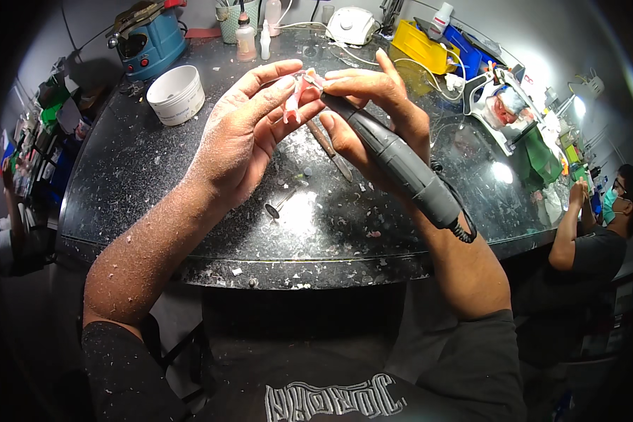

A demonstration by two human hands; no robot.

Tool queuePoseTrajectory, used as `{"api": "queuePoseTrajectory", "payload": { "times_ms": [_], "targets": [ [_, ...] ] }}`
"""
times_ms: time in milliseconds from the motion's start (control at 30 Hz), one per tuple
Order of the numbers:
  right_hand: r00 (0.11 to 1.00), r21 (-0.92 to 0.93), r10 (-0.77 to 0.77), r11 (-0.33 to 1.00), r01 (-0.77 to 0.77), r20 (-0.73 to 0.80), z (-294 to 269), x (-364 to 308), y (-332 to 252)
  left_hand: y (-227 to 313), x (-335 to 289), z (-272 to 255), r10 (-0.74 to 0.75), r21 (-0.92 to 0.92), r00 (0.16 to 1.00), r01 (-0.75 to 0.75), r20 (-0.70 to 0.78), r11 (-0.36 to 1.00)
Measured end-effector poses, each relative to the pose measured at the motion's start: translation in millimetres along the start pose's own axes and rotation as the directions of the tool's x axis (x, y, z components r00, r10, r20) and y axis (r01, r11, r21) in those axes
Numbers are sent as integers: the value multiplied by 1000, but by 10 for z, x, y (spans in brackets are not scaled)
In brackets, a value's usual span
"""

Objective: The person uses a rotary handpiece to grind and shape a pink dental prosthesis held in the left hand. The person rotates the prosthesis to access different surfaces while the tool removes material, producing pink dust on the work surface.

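Observation:
A pink denture base [292, 107] is pinched between the thumb and fingers of my left hand [232, 133], above the middle of the bench. My right hand [394, 105] is closed around a black rotary handpiece [401, 163], its cord end pointing down toward my right forearm. The handpiece's nose meets the denture base, where fingers of both hands come close together; its tip is hard to make out. Beneath my hands lies a narrow knife-like tool [339, 163]. Nearer me rests a small disc on a thin shank [279, 206]. White dust coats my left hand and forearm.
Pale shavings litter the dark bench [141, 190]. A white tub [176, 95] and blue machine [148, 42] stand at far left, bottles [245, 41] at the back. A white control box [351, 27] trails a cable near a yellow bin [422, 48]. Another person [598, 239] sits at right.

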State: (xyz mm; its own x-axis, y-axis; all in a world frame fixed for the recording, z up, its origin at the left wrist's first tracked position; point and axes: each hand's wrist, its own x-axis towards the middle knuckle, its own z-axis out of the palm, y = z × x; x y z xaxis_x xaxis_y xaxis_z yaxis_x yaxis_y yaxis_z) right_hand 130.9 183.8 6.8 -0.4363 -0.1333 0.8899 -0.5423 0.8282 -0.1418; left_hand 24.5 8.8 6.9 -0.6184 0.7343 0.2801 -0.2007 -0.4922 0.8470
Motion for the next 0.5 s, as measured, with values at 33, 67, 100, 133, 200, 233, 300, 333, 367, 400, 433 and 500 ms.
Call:
{"api": "queuePoseTrajectory", "payload": {
  "times_ms": [33, 67, 100, 133, 200, 233, 300, 333, 367, 400, 433, 500],
  "targets": [
    [1000, -5, 8, 1000, -8, 2, 2, -1, -2, -9, 5, -12, -4, -9, 1000, 4, 0, 1000],
    [1000, -10, 16, 1000, -16, 3, 3, -5, -9, -10, 6, -14, -6, -11, 1000, 6, -3, 1000],
    [1000, -14, 24, 1000, -24, 4, 6, -8, -13, -11, 6, -13, -8, -13, 1000, 8, -6, 1000],
    [1000, -14, 28, 1000, -28, 3, 5, -10, -16, -14, 9, -10, -11, -16, 1000, 11, -8, 1000],
    [999, -14, 37, 999, -37, 1, 9, -14, -19, -18, 7, -10, -9, -18, 1000, 9, -7, 1000],
    [999, -10, 37, 999, -37, -6, 17, -19, -14, -16, 6, -8, -7, -18, 1000, 7, -6, 1000],
    [999, -4, 38, 999, -38, -22, 32, -33, 2, -16, 10, -10, -12, -16, 1000, 12, -5, 1000],
    [1000, -4, 21, 1000, -21, -11, 30, -24, -3, -15, 9, -16, -15, -14, 1000, 15, -6, 1000],
    [1000, -4, 5, 1000, -5, -1, 21, -10, -12, -10, 8, -17, -13, -20, 1000, 13, -7, 1000],
    [1000, -5, -11, 1000, 11, 10, 16, -2, -18, -4, 6, -16, -12, -25, 1000, 12, -8, 1000],
    [1000, 7, 8, 1000, -8, 8, 16, -10, -18, -4, 5, -17, -12, -31, 1000, 12, -8, 999],
    [999, 32, 47, 998, -47, 5, 17, -25, -20, -5, 2, -13, -18, -22, 1000, 18, -8, 1000]
  ]
}}
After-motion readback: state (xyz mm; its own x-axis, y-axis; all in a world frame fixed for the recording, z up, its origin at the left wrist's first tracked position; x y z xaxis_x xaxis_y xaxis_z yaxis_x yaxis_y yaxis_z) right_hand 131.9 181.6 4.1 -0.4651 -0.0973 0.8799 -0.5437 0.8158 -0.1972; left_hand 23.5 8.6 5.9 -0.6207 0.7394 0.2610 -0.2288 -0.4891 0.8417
